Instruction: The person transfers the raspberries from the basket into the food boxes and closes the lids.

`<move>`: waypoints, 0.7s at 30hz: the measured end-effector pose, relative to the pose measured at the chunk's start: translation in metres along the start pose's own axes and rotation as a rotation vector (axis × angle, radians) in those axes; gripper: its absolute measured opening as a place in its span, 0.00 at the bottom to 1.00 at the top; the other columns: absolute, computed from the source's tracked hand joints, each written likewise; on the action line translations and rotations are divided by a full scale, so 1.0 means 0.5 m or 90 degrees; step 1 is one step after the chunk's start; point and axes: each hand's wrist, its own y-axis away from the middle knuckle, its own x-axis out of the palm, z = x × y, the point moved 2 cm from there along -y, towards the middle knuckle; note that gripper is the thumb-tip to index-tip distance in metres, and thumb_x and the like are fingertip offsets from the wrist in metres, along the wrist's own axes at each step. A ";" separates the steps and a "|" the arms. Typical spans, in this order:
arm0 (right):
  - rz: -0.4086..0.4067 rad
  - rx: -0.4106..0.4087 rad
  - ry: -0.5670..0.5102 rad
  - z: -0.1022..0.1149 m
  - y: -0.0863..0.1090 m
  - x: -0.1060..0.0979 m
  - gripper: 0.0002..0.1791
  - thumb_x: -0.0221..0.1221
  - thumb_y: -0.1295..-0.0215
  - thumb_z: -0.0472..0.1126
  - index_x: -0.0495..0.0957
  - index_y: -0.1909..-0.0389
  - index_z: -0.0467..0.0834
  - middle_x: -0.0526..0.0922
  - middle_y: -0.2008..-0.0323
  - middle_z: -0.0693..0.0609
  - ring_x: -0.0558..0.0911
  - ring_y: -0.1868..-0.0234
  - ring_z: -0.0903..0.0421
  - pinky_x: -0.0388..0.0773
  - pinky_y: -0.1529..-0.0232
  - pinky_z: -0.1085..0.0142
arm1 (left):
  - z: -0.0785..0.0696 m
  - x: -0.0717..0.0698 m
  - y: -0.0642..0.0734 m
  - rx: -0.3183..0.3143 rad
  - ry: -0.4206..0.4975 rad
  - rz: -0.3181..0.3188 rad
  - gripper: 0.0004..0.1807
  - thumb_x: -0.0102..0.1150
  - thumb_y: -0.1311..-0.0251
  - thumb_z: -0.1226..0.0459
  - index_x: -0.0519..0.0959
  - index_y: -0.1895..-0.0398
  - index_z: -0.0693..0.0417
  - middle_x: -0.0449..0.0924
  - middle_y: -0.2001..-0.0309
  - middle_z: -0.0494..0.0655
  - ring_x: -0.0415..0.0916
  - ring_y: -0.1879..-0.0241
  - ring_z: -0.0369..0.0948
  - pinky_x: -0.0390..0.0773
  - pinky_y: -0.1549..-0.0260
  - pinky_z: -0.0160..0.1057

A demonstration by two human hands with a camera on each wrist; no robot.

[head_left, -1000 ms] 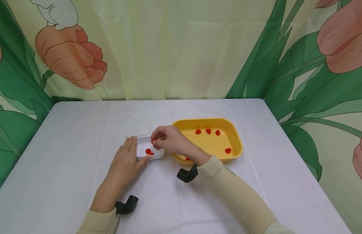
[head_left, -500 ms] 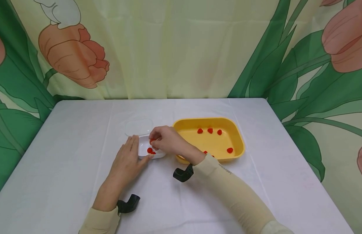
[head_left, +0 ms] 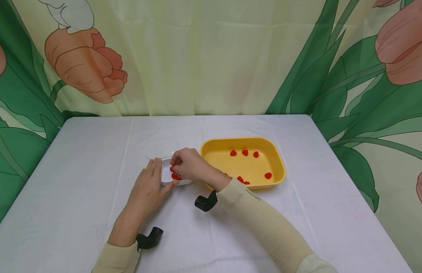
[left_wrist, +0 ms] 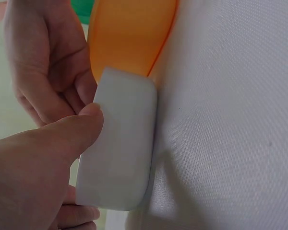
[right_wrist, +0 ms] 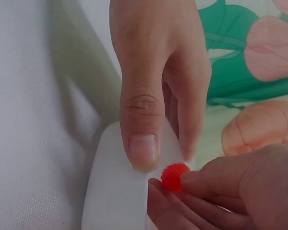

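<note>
My right hand (head_left: 193,165) reaches over the small white box (head_left: 184,182) with fingers bent. In the right wrist view, it pinches a small red berry-like piece (right_wrist: 174,176) with a ridged surface between thumb and fingers, inside the rim. Beneath it, a few more red pieces (head_left: 174,176) lie in the box. My left hand (head_left: 146,189) holds the box at its left and front. Its thumb (left_wrist: 86,127) lies on the front wall in the left wrist view, and its fingers run along the left side.
Right of the box stands a yellow tray (head_left: 238,167) with several red pieces (head_left: 267,175) spread in it. A clear lid (head_left: 162,148) lies behind the box. White cloth (head_left: 77,182) covers the table, and a printed curtain (head_left: 211,57) hangs behind.
My right hand has shifted slightly left and lower over the white box with the red piece in its fingers. The left hand keeps its place on the box.
</note>
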 end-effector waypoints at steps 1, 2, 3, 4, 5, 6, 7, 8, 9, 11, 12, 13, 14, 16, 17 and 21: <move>-0.002 -0.003 0.002 0.000 -0.001 0.001 0.07 0.59 0.34 0.33 0.84 0.59 0.39 0.86 0.65 0.49 0.80 0.66 0.58 0.79 0.66 0.77 | 0.000 0.000 0.000 -0.002 0.000 0.003 0.48 0.65 0.39 0.51 0.55 0.28 0.75 0.58 0.28 0.71 0.54 0.26 0.65 0.59 0.31 0.64; -0.003 -0.006 0.004 0.000 -0.002 0.002 0.07 0.59 0.34 0.32 0.84 0.60 0.38 0.86 0.66 0.50 0.80 0.67 0.58 0.79 0.66 0.77 | 0.000 -0.001 0.000 -0.003 0.000 0.005 0.48 0.65 0.39 0.51 0.55 0.28 0.75 0.58 0.28 0.71 0.53 0.26 0.64 0.59 0.30 0.64; -0.005 -0.010 0.006 0.000 -0.003 0.003 0.06 0.58 0.34 0.32 0.84 0.60 0.38 0.86 0.66 0.50 0.80 0.67 0.58 0.78 0.67 0.77 | 0.000 -0.001 0.000 -0.005 0.001 0.008 0.48 0.65 0.38 0.51 0.54 0.28 0.75 0.58 0.28 0.71 0.53 0.26 0.64 0.59 0.30 0.64; -0.005 -0.011 0.006 0.000 -0.004 0.003 0.06 0.58 0.34 0.32 0.84 0.61 0.38 0.85 0.67 0.50 0.80 0.67 0.59 0.78 0.67 0.77 | -0.001 -0.001 0.000 -0.005 0.002 0.010 0.48 0.64 0.38 0.51 0.54 0.28 0.75 0.58 0.27 0.71 0.53 0.26 0.64 0.58 0.30 0.64; -0.003 -0.009 0.004 0.000 -0.003 0.003 0.06 0.59 0.33 0.32 0.84 0.60 0.38 0.85 0.67 0.51 0.80 0.67 0.59 0.78 0.67 0.77 | -0.001 -0.001 0.000 -0.006 0.003 0.011 0.48 0.64 0.38 0.51 0.54 0.28 0.74 0.57 0.27 0.70 0.53 0.26 0.64 0.58 0.30 0.64; -0.002 -0.005 0.001 0.000 -0.004 0.004 0.06 0.59 0.33 0.32 0.84 0.60 0.38 0.85 0.67 0.51 0.80 0.67 0.59 0.78 0.67 0.76 | 0.000 -0.001 0.000 -0.005 0.003 0.013 0.48 0.64 0.38 0.51 0.54 0.28 0.75 0.57 0.27 0.70 0.53 0.26 0.64 0.58 0.30 0.64; 0.000 -0.001 0.000 -0.001 -0.004 0.004 0.06 0.59 0.33 0.33 0.84 0.60 0.38 0.85 0.67 0.51 0.80 0.67 0.59 0.79 0.67 0.76 | -0.001 -0.001 0.000 -0.005 0.004 0.014 0.48 0.64 0.38 0.51 0.54 0.28 0.74 0.57 0.27 0.70 0.53 0.26 0.64 0.58 0.30 0.64; 0.000 0.003 -0.003 -0.002 -0.003 0.004 0.06 0.59 0.33 0.33 0.84 0.59 0.38 0.85 0.67 0.51 0.80 0.67 0.59 0.79 0.67 0.76 | -0.001 -0.001 -0.001 -0.002 0.003 0.012 0.48 0.64 0.38 0.51 0.54 0.28 0.74 0.57 0.27 0.71 0.53 0.26 0.64 0.58 0.30 0.64; 0.001 0.005 -0.008 -0.003 -0.002 0.003 0.06 0.59 0.33 0.33 0.84 0.59 0.38 0.85 0.66 0.51 0.80 0.67 0.59 0.79 0.67 0.76 | -0.001 -0.001 -0.001 0.000 0.003 0.010 0.48 0.64 0.38 0.51 0.54 0.28 0.74 0.58 0.27 0.71 0.53 0.26 0.64 0.59 0.30 0.63; 0.005 0.008 -0.016 -0.003 -0.001 0.003 0.07 0.59 0.33 0.33 0.84 0.58 0.38 0.85 0.66 0.51 0.81 0.67 0.59 0.80 0.66 0.76 | -0.001 -0.002 -0.001 0.005 0.001 0.005 0.48 0.65 0.38 0.52 0.54 0.28 0.74 0.58 0.28 0.71 0.54 0.26 0.65 0.59 0.30 0.63; 0.007 0.007 -0.020 -0.002 -0.001 0.002 0.07 0.59 0.33 0.33 0.84 0.58 0.38 0.85 0.65 0.51 0.81 0.67 0.59 0.80 0.66 0.76 | -0.001 -0.002 0.000 0.006 0.001 0.002 0.48 0.65 0.38 0.52 0.54 0.28 0.75 0.58 0.28 0.71 0.54 0.26 0.65 0.60 0.30 0.63; 0.007 0.004 -0.021 -0.002 0.000 0.001 0.07 0.59 0.33 0.33 0.84 0.58 0.38 0.85 0.66 0.51 0.81 0.67 0.59 0.80 0.66 0.76 | -0.001 -0.002 0.000 0.005 0.001 0.001 0.47 0.65 0.39 0.53 0.54 0.28 0.74 0.59 0.28 0.71 0.54 0.27 0.65 0.60 0.30 0.63; 0.008 0.000 -0.023 -0.001 0.001 0.000 0.07 0.59 0.33 0.33 0.84 0.58 0.38 0.86 0.66 0.51 0.81 0.68 0.59 0.80 0.66 0.76 | -0.001 -0.002 0.001 0.005 0.001 0.001 0.47 0.65 0.39 0.53 0.54 0.28 0.75 0.59 0.28 0.71 0.54 0.27 0.65 0.60 0.30 0.63; 0.008 -0.006 -0.029 -0.002 0.005 -0.004 0.07 0.59 0.33 0.33 0.84 0.59 0.38 0.86 0.66 0.51 0.82 0.68 0.60 0.80 0.66 0.76 | -0.002 -0.002 0.002 0.003 0.000 0.001 0.47 0.66 0.39 0.53 0.55 0.28 0.74 0.59 0.28 0.71 0.54 0.27 0.65 0.60 0.31 0.63; 0.009 -0.012 -0.036 -0.002 0.007 -0.007 0.07 0.59 0.33 0.33 0.84 0.58 0.38 0.86 0.66 0.51 0.82 0.69 0.60 0.80 0.66 0.76 | -0.002 -0.002 0.002 0.002 0.000 0.001 0.47 0.66 0.39 0.53 0.55 0.28 0.74 0.59 0.28 0.71 0.55 0.27 0.65 0.60 0.31 0.63; 0.012 -0.030 -0.081 -0.006 0.019 -0.023 0.08 0.58 0.32 0.33 0.82 0.57 0.37 0.86 0.66 0.49 0.85 0.67 0.56 0.82 0.64 0.74 | -0.002 -0.002 0.003 0.000 -0.001 -0.003 0.48 0.66 0.40 0.52 0.55 0.28 0.74 0.59 0.28 0.71 0.55 0.27 0.65 0.60 0.31 0.63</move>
